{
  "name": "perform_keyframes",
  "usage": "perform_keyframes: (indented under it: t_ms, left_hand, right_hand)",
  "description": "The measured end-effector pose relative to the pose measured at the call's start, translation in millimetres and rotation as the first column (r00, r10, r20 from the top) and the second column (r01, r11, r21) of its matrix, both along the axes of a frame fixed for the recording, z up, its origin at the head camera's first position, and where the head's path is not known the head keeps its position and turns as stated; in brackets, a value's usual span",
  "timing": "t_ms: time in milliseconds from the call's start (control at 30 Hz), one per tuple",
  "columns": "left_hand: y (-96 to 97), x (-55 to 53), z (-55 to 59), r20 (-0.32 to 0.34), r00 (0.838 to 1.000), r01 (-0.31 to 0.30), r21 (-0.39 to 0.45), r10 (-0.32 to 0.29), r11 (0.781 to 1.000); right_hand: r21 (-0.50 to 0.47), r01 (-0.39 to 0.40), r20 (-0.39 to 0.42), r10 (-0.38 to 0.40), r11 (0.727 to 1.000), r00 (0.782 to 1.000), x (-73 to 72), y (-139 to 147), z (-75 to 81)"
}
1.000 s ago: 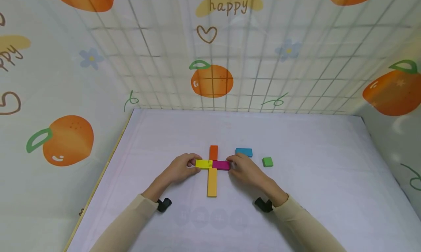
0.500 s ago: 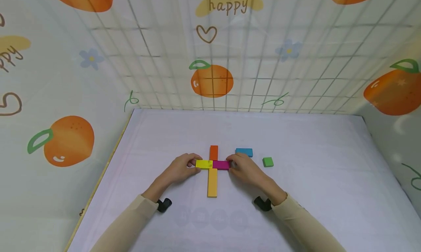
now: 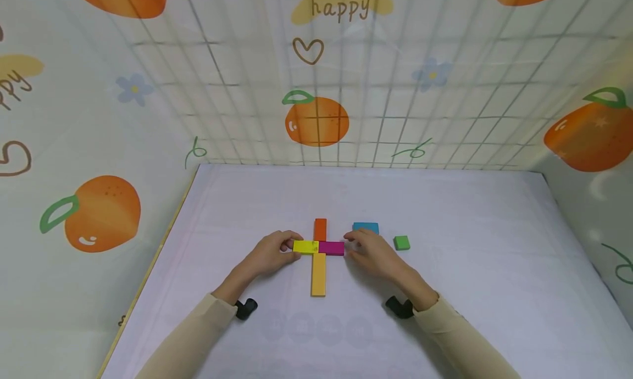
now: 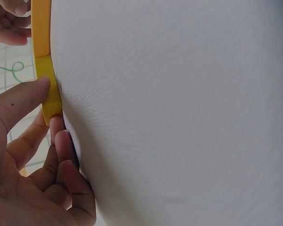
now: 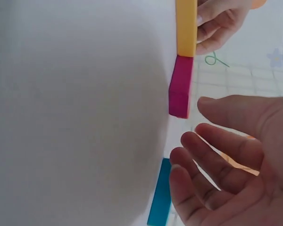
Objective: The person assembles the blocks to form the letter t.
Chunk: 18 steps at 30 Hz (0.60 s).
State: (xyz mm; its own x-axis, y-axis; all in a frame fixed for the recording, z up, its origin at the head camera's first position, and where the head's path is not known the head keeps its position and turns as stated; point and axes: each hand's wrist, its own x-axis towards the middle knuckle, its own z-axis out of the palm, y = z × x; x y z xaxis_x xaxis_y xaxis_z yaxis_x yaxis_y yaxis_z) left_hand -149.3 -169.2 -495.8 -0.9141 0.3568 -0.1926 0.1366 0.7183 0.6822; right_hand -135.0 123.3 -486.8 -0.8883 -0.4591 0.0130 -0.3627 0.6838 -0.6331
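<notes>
A bright yellow block and a magenta block lie end to end on the white table. Behind their joint an orange-red block points away, and a longer amber block extends toward me, so the four form a cross. My left hand pinches the yellow block's outer end between thumb and fingers, as the left wrist view shows. Just off the magenta block's outer end is my right hand; its fingers are relaxed and hold nothing, with a gap visible in the right wrist view.
A blue block lies behind my right hand, partly covered by it in the head view. Farther right sits a small green block. Printed fabric walls is not their place; the patterned curtain rises at the table's back edge.
My right hand has let go of the magenta block and drawn slightly to the right. The left hand and the blocks stay where they were.
</notes>
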Motion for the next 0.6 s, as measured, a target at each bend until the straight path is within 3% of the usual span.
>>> perform_keyframes:
  t_ms: [600]
  left_hand:
    - [0.8,0.6,1.2,0.006,1.0,-0.003,0.004,0.003,1.0]
  right_hand:
    - [-0.11,0.059,-0.072,-0.067,0.992,0.995,12.1,40.7,15.6]
